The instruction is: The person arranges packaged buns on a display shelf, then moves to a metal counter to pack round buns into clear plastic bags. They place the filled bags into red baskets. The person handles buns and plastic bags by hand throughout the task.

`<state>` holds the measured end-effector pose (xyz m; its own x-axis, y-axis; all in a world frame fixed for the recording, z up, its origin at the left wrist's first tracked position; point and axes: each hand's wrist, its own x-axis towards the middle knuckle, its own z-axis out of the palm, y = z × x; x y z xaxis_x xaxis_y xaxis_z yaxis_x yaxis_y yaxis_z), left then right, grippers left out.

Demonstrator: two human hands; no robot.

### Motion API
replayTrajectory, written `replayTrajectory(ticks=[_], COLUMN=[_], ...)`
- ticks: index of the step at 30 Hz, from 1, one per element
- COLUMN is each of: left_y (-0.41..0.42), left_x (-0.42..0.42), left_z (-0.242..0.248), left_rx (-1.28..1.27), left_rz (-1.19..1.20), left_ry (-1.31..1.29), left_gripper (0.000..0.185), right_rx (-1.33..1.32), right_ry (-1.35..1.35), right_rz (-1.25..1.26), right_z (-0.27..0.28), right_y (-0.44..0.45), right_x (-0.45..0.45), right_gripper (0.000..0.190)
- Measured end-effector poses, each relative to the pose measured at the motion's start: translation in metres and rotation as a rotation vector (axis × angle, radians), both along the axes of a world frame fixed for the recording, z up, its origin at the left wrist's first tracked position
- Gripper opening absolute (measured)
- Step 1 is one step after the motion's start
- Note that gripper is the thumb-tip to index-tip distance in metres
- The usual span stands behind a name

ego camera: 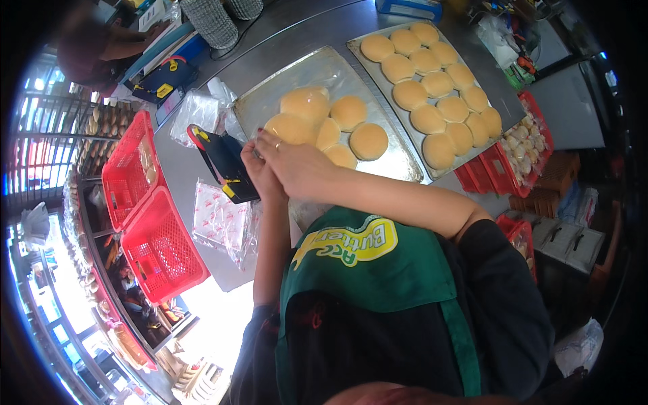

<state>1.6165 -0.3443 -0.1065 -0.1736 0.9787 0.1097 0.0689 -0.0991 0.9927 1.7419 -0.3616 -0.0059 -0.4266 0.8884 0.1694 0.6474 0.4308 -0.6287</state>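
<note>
My left hand (263,174) and my right hand (298,164) meet, fingertips together at the gathered end of a clear plastic bag of round buns (292,126). The bag lies on a metal baking tray (324,58), with several loose buns (368,142) beside it. Close by my left hand stands a black bag-neck tape sealer (228,164) with yellow parts; whether the hand touches it cannot be told. A second tray (358,46) on the right is packed with round buns (425,61).
Printed plastic packaging (223,215) and clear bags (197,114) lie on the metal table (177,177). Red plastic baskets (164,245) stand at the left. A crate (539,131) of wrapped bread is at the right. Another person (86,50) works at the far left, near gray wire-mesh-like cylinders (210,23).
</note>
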Motion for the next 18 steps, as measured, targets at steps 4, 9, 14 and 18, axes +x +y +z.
replayTrajectory(ticks=[4, 9, 14, 18], left_y=[0.003, 0.005, 0.028, 0.052], left_x=[0.010, 0.025, 0.017, -0.011], left_z=[0.010, 0.041, 0.032, 0.002], left_rx=[0.100, -0.086, -0.051, -0.137], left_rz=[0.022, 0.083, 0.059, -0.084], left_ry=[-0.170, 0.910, 0.886, 0.245], left_gripper=[0.047, 0.045, 0.057, 0.075], right_rx=[-0.032, 0.248, 0.138, -0.245], right_ry=[0.009, -0.359, 0.121, 0.304], right_rz=[0.052, -0.213, 0.041, -0.122], right_z=[0.008, 0.005, -0.032, -0.043], right_y=[0.015, 0.023, 0.055, 0.123], right_x=[0.000, -0.028, -0.026, 0.072], right_gripper=[0.045, 0.036, 0.035, 0.039])
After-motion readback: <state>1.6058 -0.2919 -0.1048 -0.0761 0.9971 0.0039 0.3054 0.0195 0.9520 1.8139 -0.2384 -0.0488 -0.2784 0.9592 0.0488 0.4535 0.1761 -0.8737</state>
